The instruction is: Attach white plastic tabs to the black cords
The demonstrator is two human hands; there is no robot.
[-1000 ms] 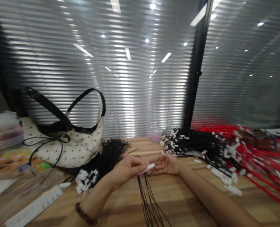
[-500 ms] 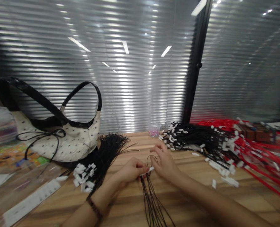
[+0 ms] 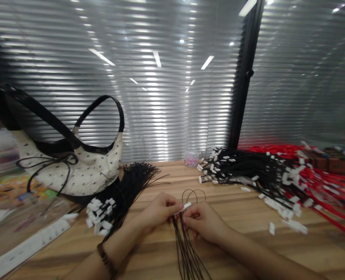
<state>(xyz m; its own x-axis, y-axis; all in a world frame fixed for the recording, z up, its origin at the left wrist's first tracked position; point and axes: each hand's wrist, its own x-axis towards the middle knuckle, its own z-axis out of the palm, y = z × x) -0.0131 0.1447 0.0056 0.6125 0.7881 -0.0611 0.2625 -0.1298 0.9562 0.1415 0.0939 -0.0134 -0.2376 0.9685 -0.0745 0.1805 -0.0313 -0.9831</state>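
Observation:
Between my hands is a small white connector (image 3: 187, 206) with thin black wires (image 3: 187, 249) hanging from it toward the table's front edge. My left hand (image 3: 164, 209) pinches the connector's left end between thumb and fingers. Just right of it, my right hand (image 3: 204, 221) is closed on the black wires below the connector; the fingertips partly hide them. Two thin wire loops (image 3: 194, 191) rise above the connector. On the left lies a thick bundle of black wires (image 3: 133, 186) with white connectors (image 3: 100, 216) at its near end.
A white dotted handbag (image 3: 82, 171) stands at the left beside plastic bags and a white strip (image 3: 32, 247). At the right lie black cables (image 3: 254, 167) with white connectors and red cables (image 3: 335, 186). A small clear tub (image 3: 191, 159) stands near the blinds.
My right hand has come down from above the connector, its fingers closing on the wires under it. The wire loops now stand out above. My left hand keeps its pinch.

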